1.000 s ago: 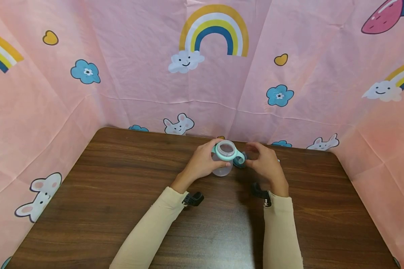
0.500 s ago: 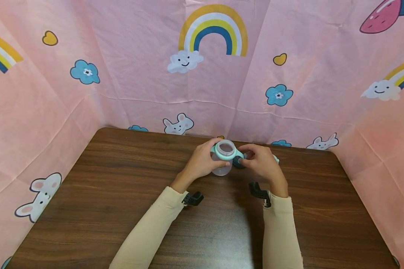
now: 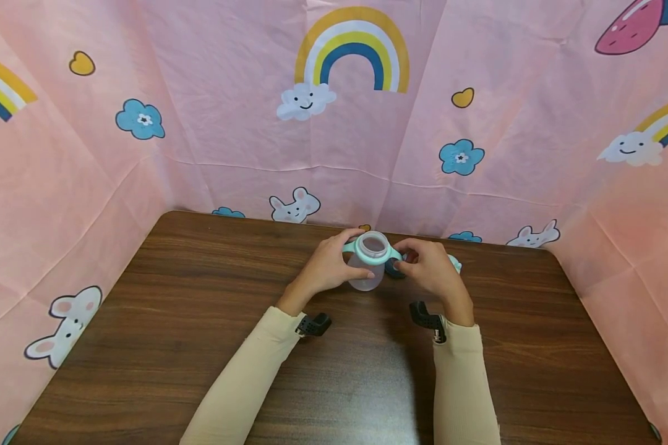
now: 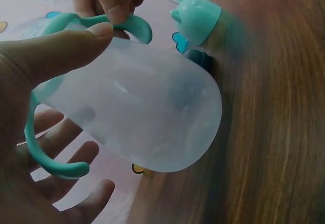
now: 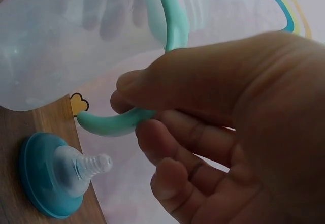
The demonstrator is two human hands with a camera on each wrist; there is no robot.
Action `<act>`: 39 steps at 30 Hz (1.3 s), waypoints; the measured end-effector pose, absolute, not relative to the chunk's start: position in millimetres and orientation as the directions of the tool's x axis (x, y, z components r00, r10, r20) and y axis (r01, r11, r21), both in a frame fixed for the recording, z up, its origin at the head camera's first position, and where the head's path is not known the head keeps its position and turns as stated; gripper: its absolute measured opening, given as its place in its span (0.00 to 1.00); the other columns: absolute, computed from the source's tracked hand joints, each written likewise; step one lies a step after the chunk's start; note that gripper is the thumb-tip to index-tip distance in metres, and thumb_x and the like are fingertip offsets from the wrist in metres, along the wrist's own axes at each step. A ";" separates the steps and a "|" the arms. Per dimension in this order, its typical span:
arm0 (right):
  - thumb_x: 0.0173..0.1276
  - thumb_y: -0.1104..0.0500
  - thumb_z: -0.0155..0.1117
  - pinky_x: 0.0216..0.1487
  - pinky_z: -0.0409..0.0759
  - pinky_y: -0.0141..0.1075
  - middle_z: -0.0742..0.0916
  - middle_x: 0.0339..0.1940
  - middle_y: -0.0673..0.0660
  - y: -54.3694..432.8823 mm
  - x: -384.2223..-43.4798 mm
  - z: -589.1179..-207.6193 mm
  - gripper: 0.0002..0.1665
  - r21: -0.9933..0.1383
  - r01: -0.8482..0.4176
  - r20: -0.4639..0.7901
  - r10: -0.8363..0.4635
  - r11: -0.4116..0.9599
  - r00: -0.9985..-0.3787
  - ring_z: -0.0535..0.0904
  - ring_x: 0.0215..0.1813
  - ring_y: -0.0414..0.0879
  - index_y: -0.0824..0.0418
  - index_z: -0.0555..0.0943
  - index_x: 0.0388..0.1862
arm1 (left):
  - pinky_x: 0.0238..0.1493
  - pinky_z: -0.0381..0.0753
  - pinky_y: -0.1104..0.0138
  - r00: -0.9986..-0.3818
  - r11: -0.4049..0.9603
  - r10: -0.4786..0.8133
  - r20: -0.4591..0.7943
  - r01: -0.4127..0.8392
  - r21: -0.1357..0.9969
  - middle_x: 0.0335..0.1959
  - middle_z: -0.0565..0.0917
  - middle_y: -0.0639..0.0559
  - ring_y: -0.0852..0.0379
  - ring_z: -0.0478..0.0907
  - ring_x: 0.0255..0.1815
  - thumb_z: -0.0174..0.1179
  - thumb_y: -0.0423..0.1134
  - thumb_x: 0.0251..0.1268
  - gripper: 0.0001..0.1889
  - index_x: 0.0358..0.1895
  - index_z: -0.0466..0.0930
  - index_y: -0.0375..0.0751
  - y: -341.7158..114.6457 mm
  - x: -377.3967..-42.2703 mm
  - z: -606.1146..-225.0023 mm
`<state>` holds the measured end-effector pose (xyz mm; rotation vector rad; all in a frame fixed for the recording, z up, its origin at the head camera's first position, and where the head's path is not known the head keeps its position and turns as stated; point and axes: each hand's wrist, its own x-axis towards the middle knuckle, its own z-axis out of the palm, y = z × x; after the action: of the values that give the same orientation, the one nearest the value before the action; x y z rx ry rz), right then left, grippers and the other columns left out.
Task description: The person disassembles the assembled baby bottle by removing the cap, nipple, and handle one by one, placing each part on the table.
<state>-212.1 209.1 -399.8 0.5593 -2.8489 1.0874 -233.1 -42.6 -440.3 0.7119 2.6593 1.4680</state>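
Observation:
A translucent baby bottle [image 3: 366, 275] stands uncapped on the table, with a mint two-handled ring [image 3: 372, 259] round its neck. My left hand [image 3: 327, 262] is at the bottle's left side. Its thumb lies along the bottle near the neck, while the other fingers [image 4: 94, 201] spread loosely behind the left handle. My right hand [image 3: 431, 266] pinches the right handle [image 5: 109, 124] between thumb and fingers. Just below that hand, a teal collar with a clear teat [image 5: 71, 170] rests on the table, partly hidden in the head view.
A mint animal-shaped bottle cap [image 4: 197, 21] stands on the table, mostly behind my right hand in the head view. The brown wooden table [image 3: 211, 296] ends at a pink patterned cloth [image 3: 228, 142] along the back and sides.
My right hand has moved left from beside the collar and now pinches the right handle. My left hand has loosened and drawn slightly left, uncovering the left handle.

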 end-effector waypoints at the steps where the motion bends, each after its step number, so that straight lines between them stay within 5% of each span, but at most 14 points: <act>1: 0.72 0.67 0.77 0.36 0.81 0.41 0.89 0.36 0.56 208.9 -212.1 -399.8 0.12 -0.638 -0.344 0.164 -0.315 0.689 -0.935 0.81 0.37 0.51 0.66 0.91 0.53 | 0.72 0.77 0.45 -0.897 0.456 0.400 0.188 0.373 0.808 0.74 0.81 0.43 0.43 0.78 0.73 0.88 0.46 0.56 0.51 0.82 0.71 0.42 -43.4 -233.1 -439.8; 39: 0.71 0.67 0.78 0.37 0.80 0.44 0.87 0.31 0.54 208.1 -207.1 -391.8 0.08 -0.611 -0.381 0.251 -0.287 0.694 -0.925 0.80 0.34 0.50 0.66 0.91 0.48 | 0.73 0.76 0.45 -0.903 0.469 0.390 0.179 0.363 0.805 0.75 0.80 0.42 0.42 0.77 0.75 0.88 0.45 0.56 0.52 0.82 0.70 0.39 -44.8 -233.3 -438.1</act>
<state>-207.1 208.1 -391.8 0.5477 -2.7648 1.0429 -233.3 -44.8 -438.1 0.6834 2.6673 1.4505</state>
